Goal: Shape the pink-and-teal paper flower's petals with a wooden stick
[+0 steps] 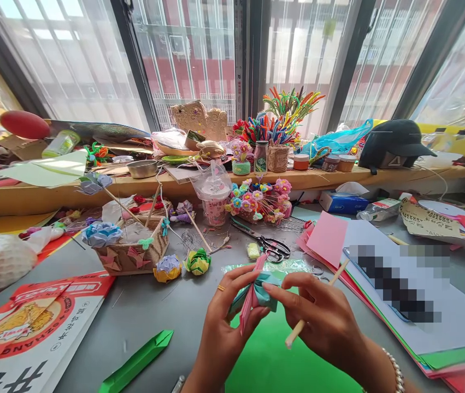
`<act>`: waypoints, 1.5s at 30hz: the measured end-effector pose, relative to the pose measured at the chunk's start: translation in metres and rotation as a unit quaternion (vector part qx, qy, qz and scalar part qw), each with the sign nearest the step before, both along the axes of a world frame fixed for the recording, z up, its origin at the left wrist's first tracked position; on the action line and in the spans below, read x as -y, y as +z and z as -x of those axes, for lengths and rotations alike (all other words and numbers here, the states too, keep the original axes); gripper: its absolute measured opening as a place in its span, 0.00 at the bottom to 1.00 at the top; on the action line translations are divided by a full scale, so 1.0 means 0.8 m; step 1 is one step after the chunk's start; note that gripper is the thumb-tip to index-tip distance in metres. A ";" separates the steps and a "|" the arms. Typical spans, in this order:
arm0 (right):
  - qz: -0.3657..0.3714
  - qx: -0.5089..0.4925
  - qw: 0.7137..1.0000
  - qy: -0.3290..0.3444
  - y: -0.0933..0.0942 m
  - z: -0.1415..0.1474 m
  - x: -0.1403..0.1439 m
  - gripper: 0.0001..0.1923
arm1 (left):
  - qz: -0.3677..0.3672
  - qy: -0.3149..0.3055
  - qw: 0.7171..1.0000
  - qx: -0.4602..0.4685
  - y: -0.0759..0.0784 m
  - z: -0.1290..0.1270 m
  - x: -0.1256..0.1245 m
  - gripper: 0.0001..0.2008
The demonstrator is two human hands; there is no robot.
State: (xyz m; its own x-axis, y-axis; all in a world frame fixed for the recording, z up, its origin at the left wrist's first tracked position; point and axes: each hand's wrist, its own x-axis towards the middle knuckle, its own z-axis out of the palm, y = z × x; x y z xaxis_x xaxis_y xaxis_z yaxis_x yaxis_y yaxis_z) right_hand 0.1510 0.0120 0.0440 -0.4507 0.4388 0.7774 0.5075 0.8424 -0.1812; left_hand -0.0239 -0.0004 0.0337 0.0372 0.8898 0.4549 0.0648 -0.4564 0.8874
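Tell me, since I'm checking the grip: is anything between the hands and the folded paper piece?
Nothing visible. The left hand and right hand both pinch the pink and teal folded paper directly; the right also holds a wooden stick.

My left hand [226, 314] and my right hand [318, 314] pinch a folded teal and pink paper piece [254, 295] over the green sheet [273, 360] at the near edge of the table [154, 311]. My right hand also holds a wooden stick [316, 305]. Scissors [271, 245] lie just behind.
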 end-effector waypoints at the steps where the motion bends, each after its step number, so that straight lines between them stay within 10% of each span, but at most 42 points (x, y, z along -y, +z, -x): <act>1: 0.004 -0.003 1.000 0.001 0.001 0.001 0.000 0.17 | 0.009 0.000 1.000 0.010 0.001 0.000 0.000 0.16; 20: 0.107 0.063 0.992 0.014 -0.006 0.019 -0.004 0.12 | 0.310 -0.155 0.936 -0.054 0.006 0.047 -0.022 0.13; 35: 0.232 -0.074 0.967 0.073 0.016 0.006 0.000 0.10 | 0.252 -0.231 0.939 0.038 0.009 0.044 -0.017 0.20; 45: 0.142 -0.046 0.983 0.109 0.019 0.004 0.001 0.10 | 0.277 -0.304 0.907 0.089 -0.007 0.044 -0.017 0.23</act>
State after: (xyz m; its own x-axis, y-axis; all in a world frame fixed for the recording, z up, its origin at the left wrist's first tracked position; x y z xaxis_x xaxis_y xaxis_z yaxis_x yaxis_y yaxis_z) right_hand 0.1477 0.0110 0.0589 -0.4913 0.5449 0.6795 0.2909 0.8380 -0.4617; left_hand -0.0589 0.0133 0.0283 0.5668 0.8238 -0.0086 -0.2160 0.1587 0.9634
